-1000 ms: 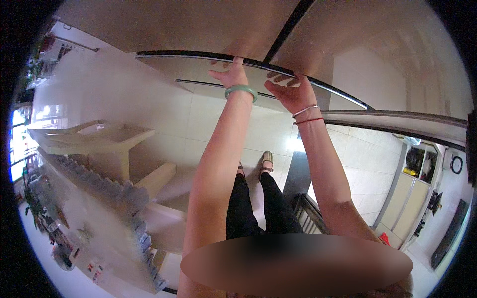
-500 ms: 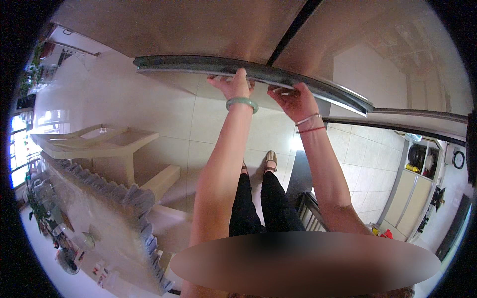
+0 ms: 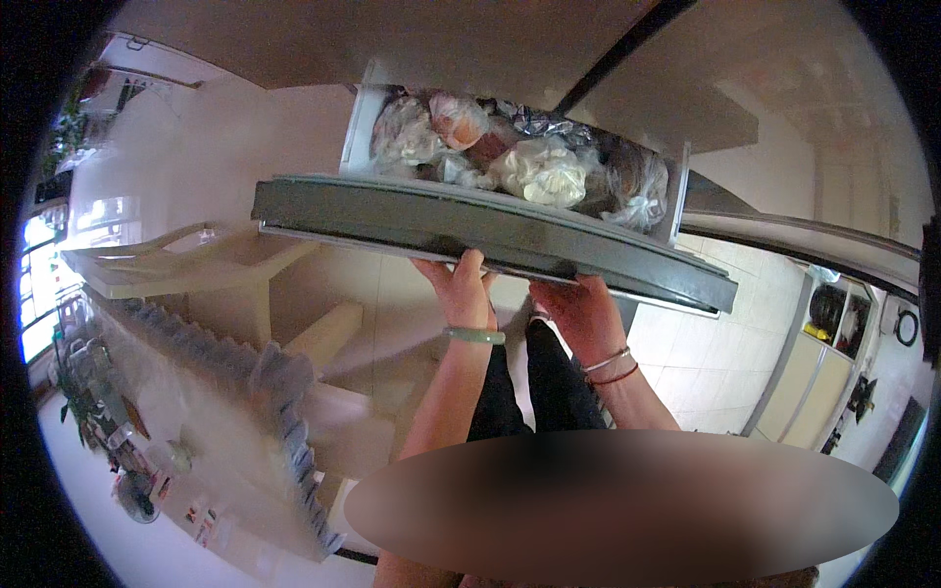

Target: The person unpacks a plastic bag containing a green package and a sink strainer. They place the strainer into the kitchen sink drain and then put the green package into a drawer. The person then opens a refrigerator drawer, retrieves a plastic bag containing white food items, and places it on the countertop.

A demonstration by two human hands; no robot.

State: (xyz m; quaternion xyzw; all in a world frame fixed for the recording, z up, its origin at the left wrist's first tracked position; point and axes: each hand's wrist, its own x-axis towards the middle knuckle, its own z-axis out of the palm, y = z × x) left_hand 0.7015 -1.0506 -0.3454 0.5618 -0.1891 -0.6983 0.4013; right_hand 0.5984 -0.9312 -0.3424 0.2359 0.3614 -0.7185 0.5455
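A wide freezer drawer (image 3: 490,230) with a dark grey front stands pulled out from a tall brownish refrigerator (image 3: 294,44). Inside it lie several knotted plastic bags of food, among them a whitish bag (image 3: 544,171) in the middle and a bag with something orange-pink (image 3: 458,120) behind. My left hand (image 3: 461,284), below a green bangle, grips the front's near edge left of centre. Further right on that edge, my right hand (image 3: 583,314) is curled round it too, with thin bracelets at the wrist. The fingertips of both hands are hidden under the edge.
On the left stands a pale wooden chair (image 3: 196,265) beside a table with a ruffled grey cloth (image 3: 265,367). Tiled floor (image 3: 706,343) shows through a doorway at the right, with a light cabinet (image 3: 799,382) beyond. My legs are close below the drawer.
The drawer was shut and has slid out toward me, so its bags now show. Both hands moved nearer to my body with it, elbows drawn back.
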